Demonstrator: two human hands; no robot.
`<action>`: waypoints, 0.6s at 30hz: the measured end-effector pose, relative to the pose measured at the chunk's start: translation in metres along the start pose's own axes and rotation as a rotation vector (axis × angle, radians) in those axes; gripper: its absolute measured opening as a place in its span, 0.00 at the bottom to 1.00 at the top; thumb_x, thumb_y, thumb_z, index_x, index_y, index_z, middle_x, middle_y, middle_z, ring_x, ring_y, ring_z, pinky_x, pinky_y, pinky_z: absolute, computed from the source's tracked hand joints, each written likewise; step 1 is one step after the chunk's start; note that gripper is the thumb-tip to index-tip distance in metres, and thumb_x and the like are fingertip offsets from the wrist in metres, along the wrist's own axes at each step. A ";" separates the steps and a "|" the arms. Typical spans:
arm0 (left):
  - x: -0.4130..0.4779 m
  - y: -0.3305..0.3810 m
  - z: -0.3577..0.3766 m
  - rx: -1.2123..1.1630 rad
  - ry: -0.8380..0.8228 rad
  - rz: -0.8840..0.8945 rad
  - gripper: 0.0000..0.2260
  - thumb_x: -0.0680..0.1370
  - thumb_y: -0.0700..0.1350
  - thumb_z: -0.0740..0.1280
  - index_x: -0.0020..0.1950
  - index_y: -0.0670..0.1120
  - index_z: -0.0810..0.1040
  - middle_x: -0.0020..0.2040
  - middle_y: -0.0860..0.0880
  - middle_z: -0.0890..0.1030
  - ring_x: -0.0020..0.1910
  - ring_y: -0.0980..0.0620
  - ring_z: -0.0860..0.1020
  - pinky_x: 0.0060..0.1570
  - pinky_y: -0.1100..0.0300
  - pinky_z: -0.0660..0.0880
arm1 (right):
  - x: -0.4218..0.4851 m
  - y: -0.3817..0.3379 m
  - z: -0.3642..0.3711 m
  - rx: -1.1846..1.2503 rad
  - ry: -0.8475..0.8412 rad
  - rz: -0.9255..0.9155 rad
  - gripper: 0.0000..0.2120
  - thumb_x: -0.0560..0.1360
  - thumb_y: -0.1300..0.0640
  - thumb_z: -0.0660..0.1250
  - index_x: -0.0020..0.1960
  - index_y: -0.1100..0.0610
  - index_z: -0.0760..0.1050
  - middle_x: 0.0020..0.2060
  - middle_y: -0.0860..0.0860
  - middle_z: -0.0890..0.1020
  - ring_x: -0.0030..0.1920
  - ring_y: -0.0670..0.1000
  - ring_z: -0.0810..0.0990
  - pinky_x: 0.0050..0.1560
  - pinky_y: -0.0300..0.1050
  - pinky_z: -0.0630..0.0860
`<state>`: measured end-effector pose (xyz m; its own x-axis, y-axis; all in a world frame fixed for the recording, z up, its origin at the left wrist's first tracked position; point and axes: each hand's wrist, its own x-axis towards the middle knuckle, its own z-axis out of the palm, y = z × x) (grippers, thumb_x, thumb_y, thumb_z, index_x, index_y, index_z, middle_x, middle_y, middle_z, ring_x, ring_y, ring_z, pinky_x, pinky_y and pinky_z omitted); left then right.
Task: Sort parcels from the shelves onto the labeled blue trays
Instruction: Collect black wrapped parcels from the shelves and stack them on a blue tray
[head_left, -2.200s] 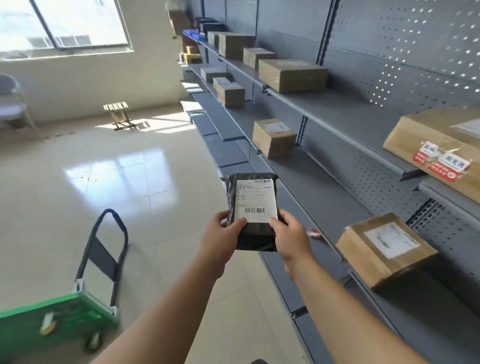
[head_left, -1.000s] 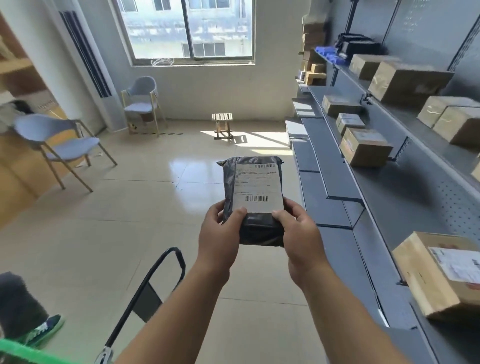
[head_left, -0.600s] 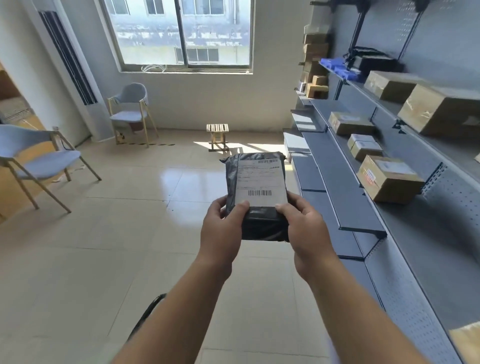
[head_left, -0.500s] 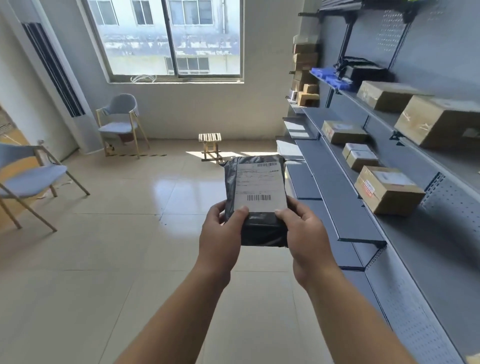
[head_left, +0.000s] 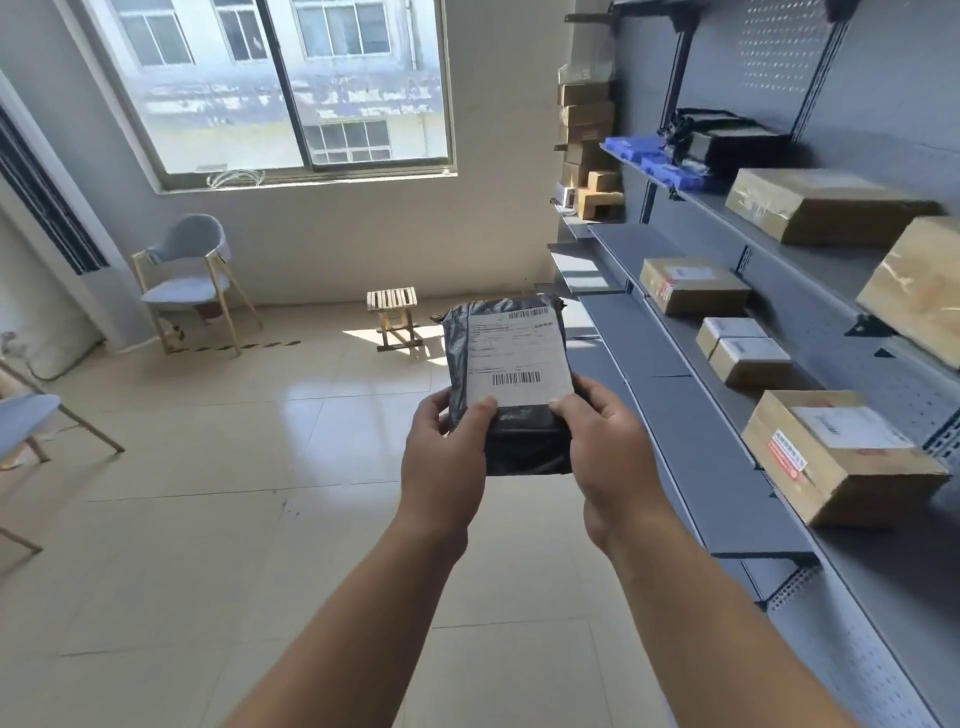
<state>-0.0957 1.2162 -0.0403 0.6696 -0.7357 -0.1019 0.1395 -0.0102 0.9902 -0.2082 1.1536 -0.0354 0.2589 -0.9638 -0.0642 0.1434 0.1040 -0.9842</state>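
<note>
Holding a black parcel (head_left: 524, 439) up in the air, the left hand (head_left: 447, 457) and the right hand (head_left: 608, 447) each keep a tight grip on its bottom end, thumbs on the white label (head_left: 514, 353). The parcel is just left of the grey shelves (head_left: 675, 374), where brown boxes (head_left: 841, 457) sit.

Ahead of you a wide window (head_left: 291, 88) fills the far wall. Below it to your left stands a grey chair (head_left: 189, 270), a second chair (head_left: 26, 421) shows at the left edge, and a small slatted stool (head_left: 392, 312) stands on the pale tiled floor (head_left: 208, 519).
</note>
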 end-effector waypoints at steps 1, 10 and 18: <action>0.018 0.003 0.010 0.008 0.011 -0.001 0.14 0.80 0.50 0.69 0.64 0.54 0.75 0.55 0.50 0.84 0.53 0.52 0.83 0.54 0.54 0.80 | 0.023 -0.003 0.001 0.003 -0.005 0.008 0.14 0.79 0.58 0.63 0.62 0.49 0.79 0.52 0.49 0.86 0.54 0.53 0.84 0.44 0.44 0.83; 0.164 0.025 0.054 -0.020 0.149 0.009 0.13 0.80 0.50 0.69 0.64 0.55 0.75 0.56 0.52 0.84 0.54 0.53 0.83 0.52 0.57 0.78 | 0.192 -0.017 0.041 -0.007 -0.133 0.041 0.15 0.79 0.57 0.63 0.63 0.48 0.78 0.53 0.50 0.86 0.56 0.54 0.84 0.46 0.46 0.84; 0.310 0.030 0.060 -0.045 0.156 0.003 0.13 0.79 0.50 0.70 0.63 0.55 0.76 0.56 0.51 0.84 0.54 0.52 0.84 0.56 0.53 0.80 | 0.324 -0.009 0.100 -0.031 -0.146 0.035 0.14 0.80 0.58 0.63 0.62 0.48 0.79 0.51 0.49 0.87 0.54 0.53 0.85 0.48 0.48 0.84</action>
<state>0.0724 0.9471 -0.0362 0.7743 -0.6220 -0.1165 0.1682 0.0248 0.9854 -0.0297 0.8648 -0.0308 0.4000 -0.9133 -0.0764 0.1024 0.1274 -0.9866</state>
